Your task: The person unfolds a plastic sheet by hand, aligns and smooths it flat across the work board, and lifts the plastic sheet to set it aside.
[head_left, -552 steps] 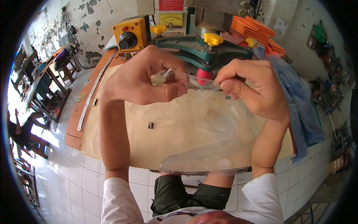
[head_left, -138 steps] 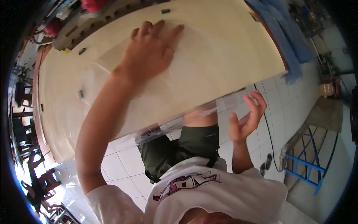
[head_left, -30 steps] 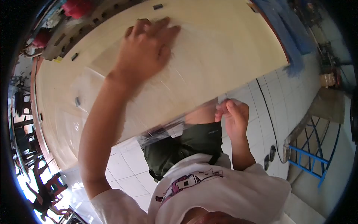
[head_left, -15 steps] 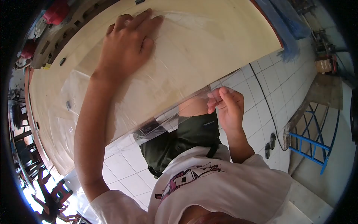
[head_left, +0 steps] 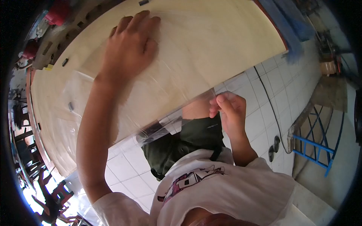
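The cream-topped table [head_left: 233, 41] fills the upper part of the view, its far edge cut off at the top and its left end sinking into the dark lens rim. On it lies a clear plastic sheet [head_left: 177, 79], thin and glossy, with pale creases and streaks of glare; its outline fades against the cream, so its left and far borders are hard to trace, and the left forearm hides a strip of it. Its near side hangs past the table's front edge, and the dark green shorts [head_left: 196, 133] show through it. At the right, a blue metal frame [head_left: 313, 144] stands on the floor, and blue plastic sheeting [head_left: 290, 22] drapes over the table's end, running out of view at the top. The left hand [head_left: 130, 45] lies palm down on the sheet, fingers slightly apart, palm hidden. The right hand [head_left: 232, 109], just beyond the front edge, has thumb and fingers together, pinching the sheet's edge; the film's transparency blurs the exact grip. A red knob [head_left: 58, 14] at upper left is dim and soft. Smallest is a dark block [head_left: 65, 62] near the table's far edge.
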`<state>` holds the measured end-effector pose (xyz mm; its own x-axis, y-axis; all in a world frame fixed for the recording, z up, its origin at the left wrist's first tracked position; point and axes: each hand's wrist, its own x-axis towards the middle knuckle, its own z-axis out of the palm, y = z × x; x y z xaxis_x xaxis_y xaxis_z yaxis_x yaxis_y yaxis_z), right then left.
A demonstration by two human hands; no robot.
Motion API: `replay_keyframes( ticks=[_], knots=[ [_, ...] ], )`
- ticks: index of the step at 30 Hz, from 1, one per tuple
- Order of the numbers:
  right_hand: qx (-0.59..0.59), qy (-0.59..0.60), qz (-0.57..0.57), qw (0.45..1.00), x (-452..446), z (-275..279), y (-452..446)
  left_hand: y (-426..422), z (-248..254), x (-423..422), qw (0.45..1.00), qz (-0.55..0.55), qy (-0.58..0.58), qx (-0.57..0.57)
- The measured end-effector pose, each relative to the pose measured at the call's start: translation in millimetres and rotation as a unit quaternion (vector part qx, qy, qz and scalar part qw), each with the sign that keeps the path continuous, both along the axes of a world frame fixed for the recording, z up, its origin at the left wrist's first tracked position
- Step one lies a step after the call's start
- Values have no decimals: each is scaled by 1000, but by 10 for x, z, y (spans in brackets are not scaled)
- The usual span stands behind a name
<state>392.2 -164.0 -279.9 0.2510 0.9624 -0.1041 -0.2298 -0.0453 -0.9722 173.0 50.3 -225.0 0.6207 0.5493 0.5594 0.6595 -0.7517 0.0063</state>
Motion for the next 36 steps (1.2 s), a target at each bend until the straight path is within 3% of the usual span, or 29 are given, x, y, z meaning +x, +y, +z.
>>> replay_keyframes(
  ticks=[5, 7, 9, 11, 13, 15, 19, 21, 22, 26, 30, 33, 35, 36],
  knots=[
    [-15, -24, -34, 999, -77, 23, -1, -29, 41, 1, 998, 4, -55, -29],
    [22, -69, -118, 990, 82, -50, -85, -31, 46, -24, 998, 1, -32, -47],
    [187, -81, -202, 958, 304, -128, -94, -50, 44, -15, 999, 22, -26, -29],
    [317, -218, -256, 887, 322, 64, 0, -26, 22, -31, 999, -3, -23, -24],
    [358, -283, -233, 859, 243, 301, 70, -22, 10, -35, 1000, 10, -13, -26],
    [387, -281, -154, 865, 163, 551, 164, -77, 68, -52, 999, 19, 0, -31],
    [386, -521, 185, 738, -221, 1180, 554, -172, 308, -7, 984, 65, 95, -135],
    [372, -558, 239, 702, -420, 1224, 791, -237, 327, -117, 972, 81, 112, -191],
    [346, -595, 285, 668, -496, 1218, 850, -293, 297, -203, 977, 70, 103, -171],
    [305, -676, 275, 612, -493, 956, 954, -892, 231, -673, 988, 104, 68, -92],
    [323, -691, 240, 600, -429, 986, 943, -1469, 134, -1013, 974, 192, 28, -117],
    [262, -693, 261, 619, -423, 1206, 979, -1497, -14, -1053, 968, 211, 1, -138],
    [202, -652, 336, 650, -503, 1418, 1103, -1381, -42, -1008, 971, 206, -8, -125],
    [226, -620, 344, 668, -615, 1487, 1146, -1305, -40, -970, 972, 197, -6, -129]
  ],
)
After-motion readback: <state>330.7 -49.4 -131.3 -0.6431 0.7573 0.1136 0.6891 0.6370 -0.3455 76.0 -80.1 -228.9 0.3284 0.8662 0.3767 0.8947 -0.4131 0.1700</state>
